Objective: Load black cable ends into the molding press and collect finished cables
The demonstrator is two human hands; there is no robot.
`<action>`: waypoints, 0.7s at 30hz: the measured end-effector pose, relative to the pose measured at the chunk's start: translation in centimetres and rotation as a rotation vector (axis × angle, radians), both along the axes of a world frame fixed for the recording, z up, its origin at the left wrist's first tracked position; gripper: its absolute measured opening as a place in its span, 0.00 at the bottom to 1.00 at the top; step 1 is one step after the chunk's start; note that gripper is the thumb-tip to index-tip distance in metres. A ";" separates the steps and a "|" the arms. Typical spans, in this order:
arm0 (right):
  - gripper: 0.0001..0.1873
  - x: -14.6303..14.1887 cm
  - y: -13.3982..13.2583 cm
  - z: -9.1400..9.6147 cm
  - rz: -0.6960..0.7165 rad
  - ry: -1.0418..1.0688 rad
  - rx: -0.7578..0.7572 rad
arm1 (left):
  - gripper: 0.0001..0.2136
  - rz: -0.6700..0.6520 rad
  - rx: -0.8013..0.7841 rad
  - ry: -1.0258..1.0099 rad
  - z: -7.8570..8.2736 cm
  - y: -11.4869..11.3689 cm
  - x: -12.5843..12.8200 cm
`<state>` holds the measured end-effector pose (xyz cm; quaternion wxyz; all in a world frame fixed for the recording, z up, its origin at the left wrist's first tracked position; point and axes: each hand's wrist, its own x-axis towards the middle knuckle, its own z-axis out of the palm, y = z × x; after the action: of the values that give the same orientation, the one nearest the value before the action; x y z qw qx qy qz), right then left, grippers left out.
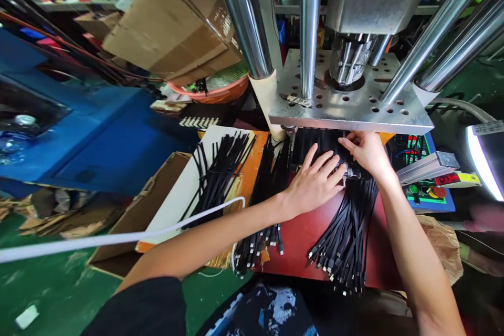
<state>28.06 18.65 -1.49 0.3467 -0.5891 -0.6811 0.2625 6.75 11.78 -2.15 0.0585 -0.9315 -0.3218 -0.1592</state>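
Note:
My left hand lies with its fingers spread over the front edge of a black mould-like fixture beneath the press plate. Bent inward at the fixture's right side, my right hand has thumb and index finger close together; whatever is between them is too small to make out. A small metal part sits between the two hands. From below the fixture a bundle of black USB cables fans out toward me, metal plugs at the near ends. More black cables hang to its left.
A steel press plate with thick guide rods hangs just above my hands. At left, black cable lengths lie on a white board. A control box with buttons stands right, beside a bright lamp. A white tube crosses my left arm.

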 end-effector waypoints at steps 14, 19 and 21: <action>0.27 -1.6 -0.8 1.0 -0.016 -0.879 0.093 | 0.26 0.146 -0.177 -0.021 1.8 4.7 3.5; 0.26 -1.6 2.7 0.7 0.025 -0.710 0.130 | 0.23 0.167 -0.164 -0.033 1.5 6.8 3.8; 0.26 -1.5 3.3 0.4 0.015 -0.685 0.133 | 0.21 0.195 -0.155 -0.043 1.2 7.5 3.9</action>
<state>26.59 21.96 -1.08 0.1338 -0.6140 -0.7779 0.0070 10.63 19.24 -0.92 -0.0057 -0.8939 -0.4233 -0.1473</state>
